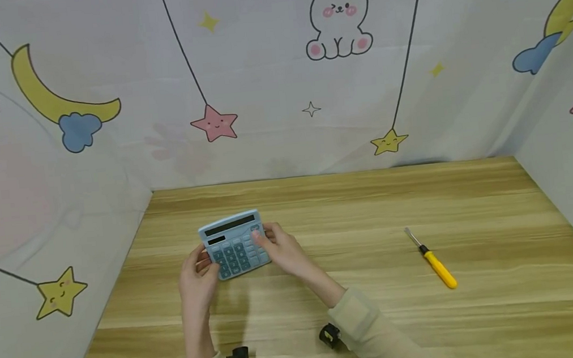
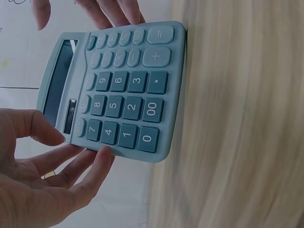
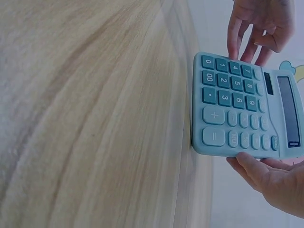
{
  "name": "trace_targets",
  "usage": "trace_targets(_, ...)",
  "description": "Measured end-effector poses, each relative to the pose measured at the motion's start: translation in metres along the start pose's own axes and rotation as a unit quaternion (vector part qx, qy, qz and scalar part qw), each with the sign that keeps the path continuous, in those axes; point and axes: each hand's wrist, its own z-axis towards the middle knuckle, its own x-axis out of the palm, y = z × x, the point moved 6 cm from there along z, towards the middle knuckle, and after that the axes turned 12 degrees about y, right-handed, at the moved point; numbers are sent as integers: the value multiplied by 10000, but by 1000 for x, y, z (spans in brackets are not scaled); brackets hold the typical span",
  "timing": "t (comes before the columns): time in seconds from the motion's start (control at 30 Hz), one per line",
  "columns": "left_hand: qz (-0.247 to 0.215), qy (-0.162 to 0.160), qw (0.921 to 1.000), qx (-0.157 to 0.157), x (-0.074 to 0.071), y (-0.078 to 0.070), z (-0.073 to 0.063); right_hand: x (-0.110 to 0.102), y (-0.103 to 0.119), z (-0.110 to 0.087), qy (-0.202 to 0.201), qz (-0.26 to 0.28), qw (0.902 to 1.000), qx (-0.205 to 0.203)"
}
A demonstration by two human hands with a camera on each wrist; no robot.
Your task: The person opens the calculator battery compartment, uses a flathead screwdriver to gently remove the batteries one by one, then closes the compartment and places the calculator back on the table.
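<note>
A light blue calculator (image 1: 233,245), with darker number keys and a dark display, is tilted up with its keys towards me. Its lower edge sits close to the wooden table; whether they touch I cannot tell. My left hand (image 1: 198,279) holds its left side, fingers (image 2: 97,173) along the edge and partly behind, the thumb in front. On the opposite side my right hand (image 1: 283,250) grips the edge, its thumb over the upper right of the face in the head view. The calculator's body hides some right fingertips. In the right wrist view, both hands flank the calculator (image 3: 237,107).
A screwdriver (image 1: 436,265) with a yellow handle lies on the wooden table (image 1: 351,213) at the right. Behind the table and along its sides hangs a white cloth (image 1: 277,77) printed with stars, moons and a rabbit. Black wrist mounts (image 1: 330,335) sit at the sleeves.
</note>
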Motion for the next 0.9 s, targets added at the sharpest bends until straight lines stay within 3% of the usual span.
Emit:
trace_targets(0.2, -86, -125, 9998, 102, -3, 1, 1, 0, 2, 1, -49, -50, 10000, -70)
trace_targets(0.9, -378, -56, 9992, 145, -2, 1, 0, 2, 2, 2, -106, 194, 9997, -132)
